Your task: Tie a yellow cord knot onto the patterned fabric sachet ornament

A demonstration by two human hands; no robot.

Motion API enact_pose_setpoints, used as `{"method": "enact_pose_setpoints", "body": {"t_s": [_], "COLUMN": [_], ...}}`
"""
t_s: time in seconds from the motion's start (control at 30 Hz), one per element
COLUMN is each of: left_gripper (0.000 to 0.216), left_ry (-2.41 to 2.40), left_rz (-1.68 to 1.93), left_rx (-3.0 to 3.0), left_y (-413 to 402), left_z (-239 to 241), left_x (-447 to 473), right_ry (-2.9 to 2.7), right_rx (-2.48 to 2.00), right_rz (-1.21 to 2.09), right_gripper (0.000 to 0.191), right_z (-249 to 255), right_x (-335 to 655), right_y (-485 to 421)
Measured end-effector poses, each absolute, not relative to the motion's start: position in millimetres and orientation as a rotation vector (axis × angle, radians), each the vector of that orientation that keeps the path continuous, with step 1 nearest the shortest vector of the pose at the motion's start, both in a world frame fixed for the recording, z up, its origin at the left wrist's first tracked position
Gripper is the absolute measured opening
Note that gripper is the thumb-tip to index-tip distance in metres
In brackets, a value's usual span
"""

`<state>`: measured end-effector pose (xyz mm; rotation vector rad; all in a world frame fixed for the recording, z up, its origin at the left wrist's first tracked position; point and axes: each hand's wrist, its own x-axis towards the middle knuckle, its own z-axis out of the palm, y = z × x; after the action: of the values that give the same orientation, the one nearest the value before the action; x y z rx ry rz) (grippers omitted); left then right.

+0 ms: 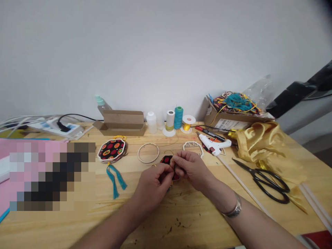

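My left hand and my right hand meet in the middle of the table. Their fingertips are pinched together at the edge of a small black fabric piece with red patterns. Much of that piece is hidden behind my fingers, and any thread between the fingertips is too small to make out. A short yellow cord shows just beyond it. To the left lies a stack of matching patterned ornaments with a teal tassel. A thin wooden ring is near my left hand.
A white glue gun and lattice wooden frame lie beyond my right hand; black scissors and gold cloth are further right. Teal thread, yellow cord spool, white bottle and cardboard boxes line the wall.
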<state>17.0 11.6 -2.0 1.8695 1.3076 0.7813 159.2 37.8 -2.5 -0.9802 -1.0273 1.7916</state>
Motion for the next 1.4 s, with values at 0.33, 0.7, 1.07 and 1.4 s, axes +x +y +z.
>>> {"method": "enact_pose_setpoints", "body": {"t_s": [0.33, 0.7, 1.07, 1.4], "left_gripper": [0.006, 0.030, 0.017, 0.015], "left_ry": [1.370, 0.884, 0.994, 1.062], "left_rz": [1.051, 0.833, 0.906, 0.951], "left_rx": [1.469, 0.811, 0.913, 0.938], "left_y": [15.5, 16.8, 19.7, 20.3], "left_z": [-5.2, -7.1, -9.0, -8.2], "left_x": [15.2, 13.7, 13.8, 13.7], "right_ry": [-1.136, -1.489, -1.515, -1.324], "right_rx": [-1.158, -1.269, -1.267, -1.273], "right_rz": [1.569, 1.232, 1.213, 1.398], "right_gripper": [0.015, 0.013, 0.013, 0.013], "right_z": [0.0, -10.3, -8.4, -5.6], "right_x": [156.1, 159.8, 158.4, 156.1], "right_y": [37.9, 34.6, 32.7, 34.6]}}
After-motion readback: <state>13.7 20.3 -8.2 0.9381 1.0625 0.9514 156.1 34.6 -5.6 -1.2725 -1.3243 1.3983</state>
